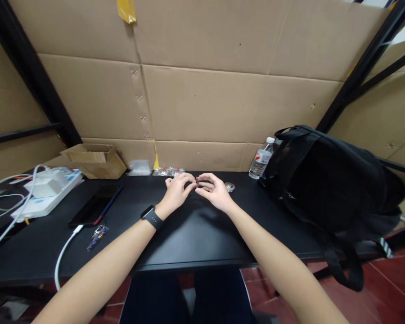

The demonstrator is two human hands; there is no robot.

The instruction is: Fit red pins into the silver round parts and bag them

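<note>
Above the middle of the black table, my left hand (179, 186) and my right hand (213, 191) meet at their fingertips. Between them is a small, thin, dark object (196, 181), seen edge-on and too small to name. Both hands are closed in a pinch on it. A dark watch (151, 217) is on my left wrist. Just right of my right hand, partly behind it, lies a small round metallic piece (229, 186). Behind my left hand are several small clear packets (168, 171) with shiny contents.
On the left are a brown cardboard box (97, 159), a white power strip (50, 193), a phone (93, 204), a pen (108, 204) and a keychain (97, 237). A water bottle (261, 158) and a black backpack (334, 189) stand right. Cardboard (202, 103) walls the back.
</note>
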